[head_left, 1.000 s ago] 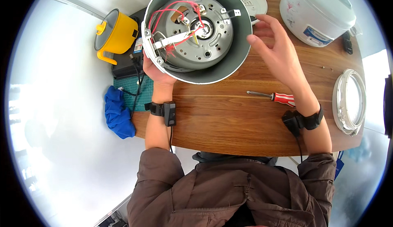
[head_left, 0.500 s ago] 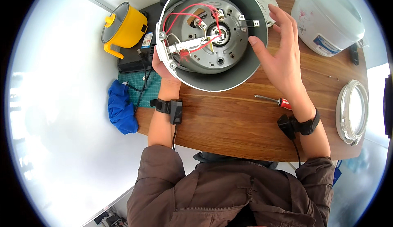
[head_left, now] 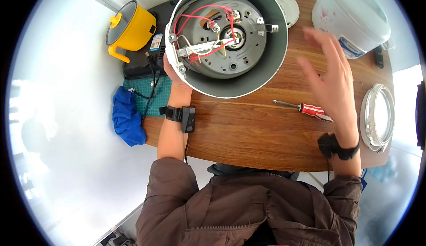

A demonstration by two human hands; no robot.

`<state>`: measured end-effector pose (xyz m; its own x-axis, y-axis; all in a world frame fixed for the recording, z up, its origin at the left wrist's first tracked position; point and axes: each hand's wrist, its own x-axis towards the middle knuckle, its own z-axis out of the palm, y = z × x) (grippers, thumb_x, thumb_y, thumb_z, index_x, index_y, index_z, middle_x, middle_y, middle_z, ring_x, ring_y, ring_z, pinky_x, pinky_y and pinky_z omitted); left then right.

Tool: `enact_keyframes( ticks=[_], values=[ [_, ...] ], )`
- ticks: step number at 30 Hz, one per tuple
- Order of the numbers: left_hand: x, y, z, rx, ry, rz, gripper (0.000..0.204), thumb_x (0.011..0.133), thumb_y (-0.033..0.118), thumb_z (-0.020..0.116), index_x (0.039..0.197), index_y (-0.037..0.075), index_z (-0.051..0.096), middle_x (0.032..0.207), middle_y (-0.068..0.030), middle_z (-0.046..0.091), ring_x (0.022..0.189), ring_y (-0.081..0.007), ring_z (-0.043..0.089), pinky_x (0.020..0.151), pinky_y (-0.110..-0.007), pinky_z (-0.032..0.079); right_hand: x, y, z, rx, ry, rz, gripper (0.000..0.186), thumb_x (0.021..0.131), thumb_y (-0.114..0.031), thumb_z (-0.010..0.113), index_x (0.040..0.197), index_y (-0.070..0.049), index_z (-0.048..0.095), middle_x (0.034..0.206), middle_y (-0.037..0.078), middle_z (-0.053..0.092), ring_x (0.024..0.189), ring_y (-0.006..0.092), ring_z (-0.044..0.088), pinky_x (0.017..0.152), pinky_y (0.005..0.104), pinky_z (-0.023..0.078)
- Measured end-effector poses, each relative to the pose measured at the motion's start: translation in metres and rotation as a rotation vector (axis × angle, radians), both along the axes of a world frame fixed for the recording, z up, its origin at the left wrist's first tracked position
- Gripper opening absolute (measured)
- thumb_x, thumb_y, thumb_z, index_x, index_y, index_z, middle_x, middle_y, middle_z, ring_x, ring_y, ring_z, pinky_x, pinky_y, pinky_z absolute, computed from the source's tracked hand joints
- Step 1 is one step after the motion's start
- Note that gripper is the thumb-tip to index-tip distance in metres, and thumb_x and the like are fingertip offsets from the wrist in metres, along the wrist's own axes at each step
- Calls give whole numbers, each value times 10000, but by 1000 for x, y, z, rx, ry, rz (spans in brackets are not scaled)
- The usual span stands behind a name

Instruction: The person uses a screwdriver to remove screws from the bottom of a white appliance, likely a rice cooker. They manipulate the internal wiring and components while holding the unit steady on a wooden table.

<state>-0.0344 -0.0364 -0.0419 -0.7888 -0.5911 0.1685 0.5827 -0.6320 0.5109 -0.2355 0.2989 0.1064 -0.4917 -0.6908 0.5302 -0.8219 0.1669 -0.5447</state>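
Observation:
A rice cooker's inner casing, a grey drum with a white rim, is tilted so its wired inside faces me. Within it sit a round metal plate, red and pale wires and a white metal bracket. My left hand grips the casing's left side, with most of its fingers hidden behind it. Off to the casing's right, my right hand hovers over the table, slightly blurred, fingers apart and nothing in them. Just left of its wrist lies a red-handled screwdriver.
A white rice cooker shell stands at the back right. Below it lies a pale ring-shaped lid part. At left are a yellow pot, a black box, a green cutting mat and a blue cloth.
My right hand has moved away from the casing, to the right and toward me, uncovering more of the screwdriver. My left hand still holds the casing in nearly the same place.

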Motion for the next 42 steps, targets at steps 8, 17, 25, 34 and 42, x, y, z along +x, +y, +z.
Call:
enact_keyframes(
  ticks=[8,17,25,34,42],
  values=[
    [-10,17,20,15,-6,-63,592,1000,541,529,1404,112,582,1364,-112,633,1216,-297,615,1045,-478,502,11,88,-39,472,58,-11,465,765,-183,817,1166,-20,647,1078,132,625,1012,341,604,897,438,484],
    [-6,39,36,-161,-277,123,863,916,755,485,1457,84,525,1419,-124,592,1255,-301,590,1034,-483,514,16,103,-63,492,33,-11,359,733,-162,844,1032,-21,703,1020,103,637,968,319,614,866,424,500],
    [-13,21,27,14,112,-236,815,977,705,442,1482,66,483,1387,-124,609,1224,-273,621,1020,-457,533,26,108,-47,47,-91,-168,269,780,-67,816,1015,2,706,966,103,633,876,235,604,793,320,482],
    [-12,50,71,-269,-286,62,809,1000,690,419,1495,51,458,1408,-135,587,1248,-267,606,1032,-439,529,55,67,15,-204,-570,-20,328,844,-130,684,1113,21,571,1042,74,535,945,152,541,858,282,444],
    [-22,40,58,-190,-216,129,769,1043,649,359,1450,12,497,1357,-139,611,1206,-252,606,1033,-391,496,67,40,41,-291,-110,-152,326,825,-32,729,1124,34,616,1036,115,618,891,152,587,811,263,473]
  ],
)
